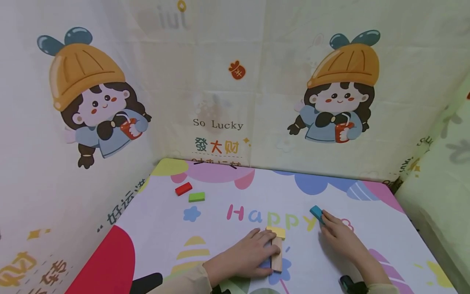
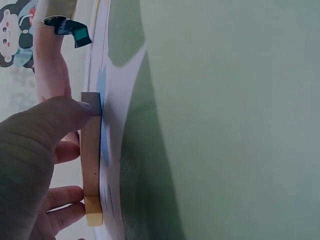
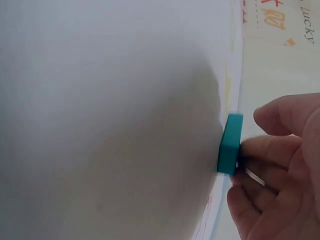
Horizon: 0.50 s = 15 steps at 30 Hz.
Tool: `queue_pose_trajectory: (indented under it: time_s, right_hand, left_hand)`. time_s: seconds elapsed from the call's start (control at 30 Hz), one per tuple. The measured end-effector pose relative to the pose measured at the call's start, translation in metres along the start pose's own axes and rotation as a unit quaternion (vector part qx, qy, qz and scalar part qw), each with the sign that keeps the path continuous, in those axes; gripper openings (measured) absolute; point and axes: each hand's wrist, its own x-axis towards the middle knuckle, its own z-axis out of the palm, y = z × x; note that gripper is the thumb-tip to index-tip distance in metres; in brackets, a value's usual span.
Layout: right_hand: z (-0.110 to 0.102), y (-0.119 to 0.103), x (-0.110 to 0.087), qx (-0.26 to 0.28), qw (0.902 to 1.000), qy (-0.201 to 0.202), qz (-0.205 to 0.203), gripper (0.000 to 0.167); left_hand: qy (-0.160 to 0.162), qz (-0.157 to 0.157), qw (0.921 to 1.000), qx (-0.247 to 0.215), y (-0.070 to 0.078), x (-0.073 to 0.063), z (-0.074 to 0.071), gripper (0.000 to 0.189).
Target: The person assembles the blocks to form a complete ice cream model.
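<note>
Relative to yellow block point(image 1: 280, 232): wooden block point(image 1: 277, 262) abuts near side, left hand point(image 1: 254, 252) touching both, cannot tell if grasping; teal block point(image 1: 316, 213) beyond, rightward, right hand point(image 1: 339, 236) touching, thumb released.

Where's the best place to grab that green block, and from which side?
Probably pinch the green block mid-length across its long sides, coming from above and slightly right: it lies flat, with the red block close by its far left corner.

Slanted teal block point(image 1: 316, 213), yellow block point(image 1: 278, 232) crosswise, plain wooden strip point(image 1: 277, 262) against its near side
</note>
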Motion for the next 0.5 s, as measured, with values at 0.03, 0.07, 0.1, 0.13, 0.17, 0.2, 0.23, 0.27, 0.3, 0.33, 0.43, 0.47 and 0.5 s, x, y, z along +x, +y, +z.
queue_pose_trajectory:
  time_s: [0.03, 0.07, 0.1, 0.13, 0.17, 0.2, 0.23, 0.27, 0.3, 0.33, 0.43, 0.47, 0.5]
  right_hand:
    - [-0.001, -0.002, 0.0, 0.003, 1.0, -0.006, -0.003, 0.047]
    - [-0.001, -0.003, 0.001, 0.004, 0.9999, -0.011, -0.009, 0.046]
    - [-0.001, -0.004, 0.001, 0.005, 0.9997, -0.015, -0.017, 0.046]
    - [-0.001, -0.005, 0.003, 0.008, 0.9995, -0.02, -0.023, 0.045]
    - [0.0, -0.007, 0.004, 0.008, 0.9993, -0.024, -0.028, 0.044]
    - [0.001, -0.009, 0.006, 0.008, 0.9991, -0.026, -0.031, 0.044]
    - [0.002, -0.01, 0.007, 0.009, 0.9989, -0.029, -0.036, 0.043]
    - [0.004, -0.012, 0.009, 0.011, 0.9987, -0.033, -0.037, 0.043]
    - [0.005, -0.013, 0.01, 0.014, 0.9986, -0.036, -0.037, 0.043]
    - [0.005, -0.015, 0.011, 0.018, 0.9984, -0.041, -0.036, 0.044]
    - [0.007, -0.02, 0.014, 0.023, 0.9981, -0.047, -0.032, 0.044]
    - [0.008, -0.021, 0.015, 0.02, 0.9982, -0.048, -0.031, 0.044]
    - [0.009, -0.023, 0.016, 0.018, 0.9981, -0.049, -0.031, 0.044]
  left_hand:
    - [-0.003, -0.001, 1.0, -0.002, 0.0, 0.0, 0.001, 0.047]
    - [-0.007, -0.002, 1.0, -0.006, -0.001, 0.001, 0.001, 0.046]
    - [-0.012, -0.003, 0.9999, -0.009, -0.002, 0.001, 0.002, 0.046]
    - [-0.017, -0.004, 0.9998, -0.014, -0.002, 0.002, 0.002, 0.046]
    - [-0.022, -0.006, 0.9996, -0.018, -0.003, 0.003, 0.003, 0.046]
    - [-0.026, -0.007, 0.9994, -0.022, -0.003, 0.003, 0.002, 0.046]
    - [-0.029, -0.008, 0.9992, -0.025, -0.003, 0.003, 0.002, 0.046]
    - [-0.031, -0.009, 0.9991, -0.027, -0.003, 0.003, 0.001, 0.046]
    - [-0.032, -0.009, 0.9991, -0.028, -0.002, 0.003, 0.001, 0.047]
    - [-0.032, -0.009, 0.999, -0.029, -0.002, 0.002, 0.0, 0.047]
    - [-0.028, -0.007, 0.9992, -0.025, -0.001, 0.0, -0.002, 0.048]
    - [-0.027, -0.007, 0.9994, -0.023, -0.001, 0.0, -0.002, 0.048]
    - [-0.025, -0.006, 0.9995, -0.021, -0.001, -0.001, -0.002, 0.048]
